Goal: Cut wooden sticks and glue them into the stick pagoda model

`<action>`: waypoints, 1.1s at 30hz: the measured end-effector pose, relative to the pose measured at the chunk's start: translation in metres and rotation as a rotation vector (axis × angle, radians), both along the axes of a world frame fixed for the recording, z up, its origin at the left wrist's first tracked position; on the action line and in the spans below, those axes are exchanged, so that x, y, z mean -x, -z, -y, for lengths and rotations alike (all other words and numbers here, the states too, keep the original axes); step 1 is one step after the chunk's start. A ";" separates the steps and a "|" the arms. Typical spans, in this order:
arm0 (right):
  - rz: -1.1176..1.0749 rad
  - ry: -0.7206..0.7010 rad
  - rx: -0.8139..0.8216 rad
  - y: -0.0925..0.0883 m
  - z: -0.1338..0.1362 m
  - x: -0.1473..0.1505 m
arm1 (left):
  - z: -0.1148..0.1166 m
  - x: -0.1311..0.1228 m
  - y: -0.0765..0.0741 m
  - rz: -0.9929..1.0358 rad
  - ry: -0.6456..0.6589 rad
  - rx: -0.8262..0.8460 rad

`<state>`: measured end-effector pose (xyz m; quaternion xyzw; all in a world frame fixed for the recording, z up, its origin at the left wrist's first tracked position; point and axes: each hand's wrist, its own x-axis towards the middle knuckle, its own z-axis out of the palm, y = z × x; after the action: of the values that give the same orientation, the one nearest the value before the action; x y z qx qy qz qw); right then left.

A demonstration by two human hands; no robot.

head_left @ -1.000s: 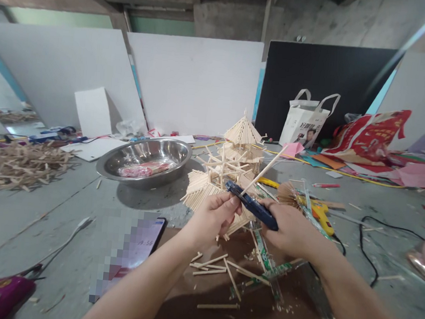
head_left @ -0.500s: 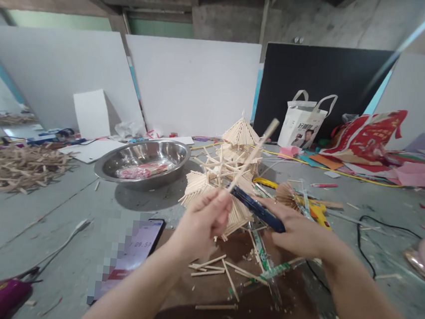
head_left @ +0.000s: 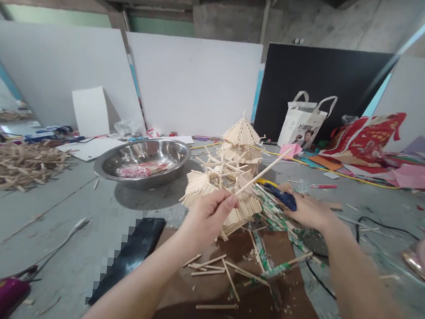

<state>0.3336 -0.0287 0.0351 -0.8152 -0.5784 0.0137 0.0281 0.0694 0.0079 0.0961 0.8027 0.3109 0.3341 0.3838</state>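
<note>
My left hand point(head_left: 209, 214) pinches a thin wooden stick point(head_left: 264, 173) that slants up to the right, in front of a tiered pagoda model point(head_left: 230, 171) built of wooden sticks. My right hand point(head_left: 310, 211) is out to the right, low over the floor, closed on a dark blue tool point(head_left: 282, 195). Loose cut sticks point(head_left: 220, 270) lie on a brown board point(head_left: 221, 306) just below both hands. Green-printed strips point(head_left: 278, 218) lie under my right hand.
A steel basin point(head_left: 144, 160) stands at centre left, with a heap of wood sticks point(head_left: 16, 163) further left. A dark phone point(head_left: 134, 252) lies beside the brown board. A black cable point(head_left: 379, 225), a white bag point(head_left: 304, 120) and coloured paper point(head_left: 368, 144) occupy the right.
My right hand has moved right and down, away from the left hand, carrying the blue tool. The left hand keeps the stick, now tilted further right. The phone screen has gone dark.
</note>
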 end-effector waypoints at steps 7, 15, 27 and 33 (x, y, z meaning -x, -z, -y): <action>0.036 -0.047 0.011 0.026 -0.014 0.010 | -0.005 -0.002 0.012 -0.238 -0.035 -0.264; -1.239 -0.397 -0.503 -0.030 0.019 0.075 | 0.001 -0.009 0.016 -0.324 0.035 -0.347; -1.085 -0.446 -0.828 -0.044 0.054 0.099 | 0.004 -0.012 0.020 -0.308 0.061 -0.315; -1.133 -0.395 -1.048 -0.051 0.060 0.078 | 0.025 -0.020 0.023 -0.262 0.302 -0.313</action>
<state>0.2559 -0.0884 0.0857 -0.4474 -0.5411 0.1568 0.6946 0.0889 -0.0168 0.0729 0.9261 0.1791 0.2102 0.2570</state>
